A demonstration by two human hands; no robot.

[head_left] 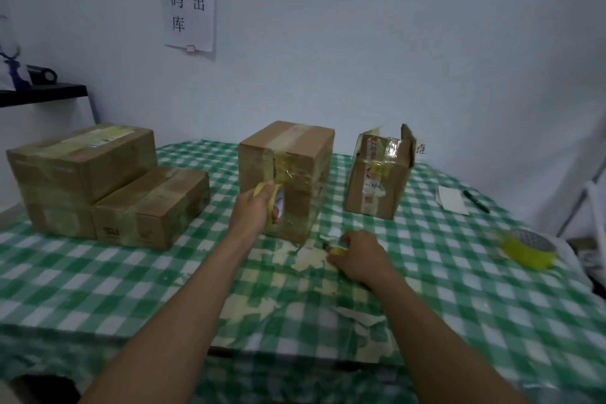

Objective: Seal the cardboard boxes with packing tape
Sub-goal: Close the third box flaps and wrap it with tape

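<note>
A tall cardboard box (295,154) stands in the middle of the table, with clear tape running over its top and down its front. My left hand (254,210) grips a yellowish tape roll (274,203) held against the box's front face, the tape strip stretched up to the box. My right hand (359,256) rests on the tablecloth to the right of the box and grips a small yellow-handled cutter (334,250). Another box (377,180) with an upright open flap stands further right.
Three taped boxes (98,180) are stacked at the left. A second yellow tape roll (529,248) lies at the right edge, with a paper slip (452,200) and a pen (477,202) behind it. The green checked tablecloth (131,272) is torn near the front.
</note>
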